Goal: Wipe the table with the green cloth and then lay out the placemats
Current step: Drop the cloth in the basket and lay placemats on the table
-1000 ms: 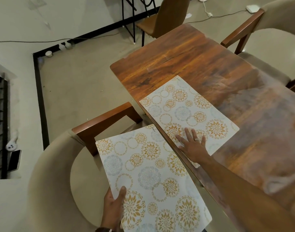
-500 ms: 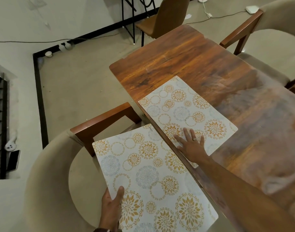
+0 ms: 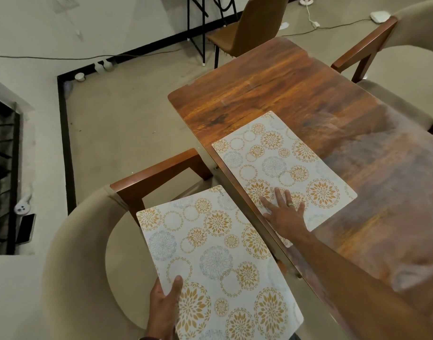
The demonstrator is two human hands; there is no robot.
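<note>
A white placemat with gold and grey flower circles lies flat on the wooden table, along its left edge. My right hand rests flat on that mat's near corner, fingers spread. A second placemat of the same pattern is held in the air over the chair seat, left of the table edge. My left hand grips it at its near left edge, thumb on top. No green cloth is in view.
A beige padded armchair with wooden arms stands under the held mat. Another armchair is at the table's far right and a brown chair beyond its far end. Cables, a phone and a railing are on the left.
The held placemat has drifted slightly left and toward me with my left hand. My right hand stays pressed on the table mat, which has hardly moved.
</note>
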